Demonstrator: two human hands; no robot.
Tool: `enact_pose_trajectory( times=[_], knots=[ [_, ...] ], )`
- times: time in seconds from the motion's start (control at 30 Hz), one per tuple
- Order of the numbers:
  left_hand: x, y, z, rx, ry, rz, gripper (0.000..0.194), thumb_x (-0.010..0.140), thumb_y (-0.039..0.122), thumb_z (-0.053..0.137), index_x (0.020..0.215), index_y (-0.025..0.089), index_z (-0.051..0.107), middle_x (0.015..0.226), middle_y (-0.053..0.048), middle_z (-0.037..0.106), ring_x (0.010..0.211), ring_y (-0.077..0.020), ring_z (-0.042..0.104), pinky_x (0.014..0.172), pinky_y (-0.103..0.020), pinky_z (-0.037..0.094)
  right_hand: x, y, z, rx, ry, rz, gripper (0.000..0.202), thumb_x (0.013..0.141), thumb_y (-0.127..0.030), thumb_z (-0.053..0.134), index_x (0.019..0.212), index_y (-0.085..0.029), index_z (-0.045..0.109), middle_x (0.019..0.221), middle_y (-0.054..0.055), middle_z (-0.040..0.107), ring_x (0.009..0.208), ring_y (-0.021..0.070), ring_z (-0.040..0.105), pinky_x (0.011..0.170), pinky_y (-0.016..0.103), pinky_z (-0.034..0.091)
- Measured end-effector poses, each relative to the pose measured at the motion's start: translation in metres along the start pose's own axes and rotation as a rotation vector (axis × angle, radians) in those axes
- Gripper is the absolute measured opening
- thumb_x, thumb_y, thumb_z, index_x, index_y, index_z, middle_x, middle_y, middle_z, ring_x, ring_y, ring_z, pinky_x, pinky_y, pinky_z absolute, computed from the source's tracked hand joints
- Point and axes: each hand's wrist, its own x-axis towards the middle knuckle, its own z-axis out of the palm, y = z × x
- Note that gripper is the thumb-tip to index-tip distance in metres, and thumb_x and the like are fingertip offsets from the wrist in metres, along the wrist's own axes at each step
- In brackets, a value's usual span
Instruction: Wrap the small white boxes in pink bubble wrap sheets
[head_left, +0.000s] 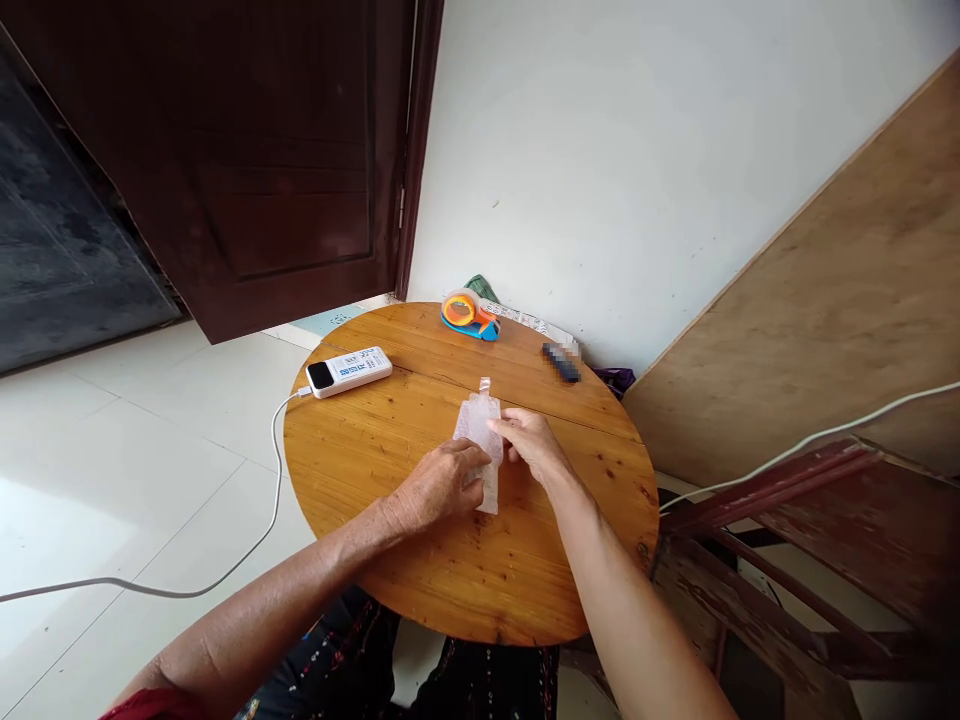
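A translucent whitish plastic wrap or pouch [480, 415] lies on the round wooden table [405, 590], with a strip of clear tape [485, 384] sticking out at its far end. My left hand [450, 480] rests over the near left part of the wrap, fingers bent onto it. At the wrap's right edge, my right hand [529, 440] pinches it between thumb and fingers. What is inside the wrap, if anything, cannot be made out.
An orange and blue tape dispenser [470, 314] stands at the table's far edge. A white power bank [349, 372] with a cable [276, 480] lies at the left, a dark object [561, 362] at the back right. A wooden chair [810, 540] is at the right.
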Motion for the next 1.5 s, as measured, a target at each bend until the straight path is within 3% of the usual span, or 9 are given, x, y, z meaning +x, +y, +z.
enact_pose_trajectory(
  times=[0.1, 0.33, 0.67, 0.87, 1.0, 1.13, 1.27, 1.37, 1.5],
  knots=[
    [0.001, 0.001, -0.001, 0.007, 0.0, -0.05, 0.035, 0.073, 0.01, 0.055, 0.105, 0.018, 0.069, 0.104, -0.006, 0.069, 0.088, -0.0192, 0.065, 0.084, -0.028, 0.053, 0.009, -0.005, 0.005, 0.018, -0.059, -0.029, 0.031, 0.058, -0.037, 0.078, 0.074, -0.014, 0.065, 0.052, -0.002, 0.06, 0.039, 0.0093, 0.044, 0.035, 0.021, 0.028],
    [-0.003, 0.004, -0.002, -0.022, 0.038, -0.133, 0.033, 0.073, 0.012, 0.059, 0.104, 0.019, 0.069, 0.111, -0.006, 0.064, 0.082, -0.0161, 0.064, 0.083, -0.028, 0.054, -0.015, -0.014, 0.004, 0.147, -0.094, -0.252, 0.038, 0.065, -0.045, 0.073, 0.09, -0.017, 0.067, 0.079, 0.003, 0.071, 0.074, 0.0182, 0.062, 0.068, 0.028, 0.048],
    [-0.019, 0.008, 0.009, 0.119, 0.394, -0.221, 0.057, 0.07, 0.015, 0.069, 0.124, 0.02, 0.049, 0.123, -0.011, 0.051, 0.116, -0.0266, 0.054, 0.1, -0.044, 0.048, -0.094, -0.013, 0.0, -0.241, -0.075, -0.554, 0.01, 0.084, -0.03, 0.058, 0.079, -0.021, 0.062, 0.082, 0.001, 0.068, 0.08, 0.0186, 0.062, 0.076, 0.028, 0.048],
    [-0.023, 0.001, -0.008, -0.021, 0.134, -0.078, 0.022, 0.077, 0.01, 0.062, 0.097, 0.02, 0.061, 0.131, -0.011, 0.057, 0.12, -0.0253, 0.056, 0.104, -0.043, 0.045, -0.118, 0.022, 0.01, -0.404, -0.021, -0.806, 0.024, 0.085, -0.012, 0.05, 0.098, -0.026, 0.065, 0.114, 0.007, 0.068, 0.115, 0.0241, 0.061, 0.101, 0.04, 0.047],
    [-0.03, -0.008, -0.021, -0.06, -0.038, 0.08, 0.042, 0.072, 0.012, 0.066, 0.113, 0.019, 0.059, 0.136, -0.014, 0.054, 0.127, -0.0275, 0.053, 0.106, -0.043, 0.044, -0.115, 0.042, 0.016, -0.485, 0.014, -0.899, 0.034, 0.082, -0.008, 0.053, 0.109, -0.025, 0.063, 0.122, 0.01, 0.064, 0.123, 0.0264, 0.057, 0.105, 0.046, 0.047],
    [-0.029, -0.016, -0.016, 0.01, -0.023, 0.114, 0.049, 0.072, 0.009, 0.062, 0.12, 0.02, 0.056, 0.137, -0.014, 0.053, 0.127, -0.0248, 0.051, 0.106, -0.041, 0.044, -0.108, 0.043, 0.02, -0.524, 0.073, -0.878, 0.039, 0.082, -0.004, 0.047, 0.109, -0.026, 0.064, 0.12, 0.01, 0.065, 0.119, 0.0258, 0.059, 0.104, 0.047, 0.047],
    [-0.019, -0.013, -0.012, -0.045, 0.048, 0.028, 0.03, 0.076, 0.018, 0.064, 0.106, 0.019, 0.062, 0.106, -0.006, 0.064, 0.088, -0.0167, 0.063, 0.08, -0.028, 0.052, -0.102, 0.024, 0.015, -0.39, 0.068, -0.771, 0.024, 0.083, -0.01, 0.049, 0.093, -0.025, 0.065, 0.105, 0.008, 0.068, 0.103, 0.0246, 0.063, 0.094, 0.041, 0.051],
    [-0.012, -0.006, -0.017, -0.029, -0.022, -0.122, 0.021, 0.08, 0.036, 0.065, 0.087, 0.017, 0.064, 0.074, 0.001, 0.06, 0.062, -0.0124, 0.054, 0.059, -0.022, 0.042, -0.094, 0.011, 0.009, -0.225, -0.044, -0.532, 0.007, 0.083, -0.026, 0.058, 0.085, -0.023, 0.064, 0.085, 0.004, 0.069, 0.081, 0.0214, 0.065, 0.077, 0.034, 0.053],
    [-0.006, -0.002, -0.023, 0.094, -0.02, -0.221, 0.037, 0.089, 0.046, 0.052, 0.07, 0.016, 0.062, 0.063, 0.0, 0.056, 0.06, -0.0124, 0.048, 0.058, -0.023, 0.036, -0.077, 0.013, 0.009, -0.001, -0.156, -0.22, 0.022, 0.079, -0.041, 0.062, 0.082, -0.019, 0.064, 0.074, 0.002, 0.068, 0.068, 0.019, 0.061, 0.063, 0.03, 0.051]
  ],
)
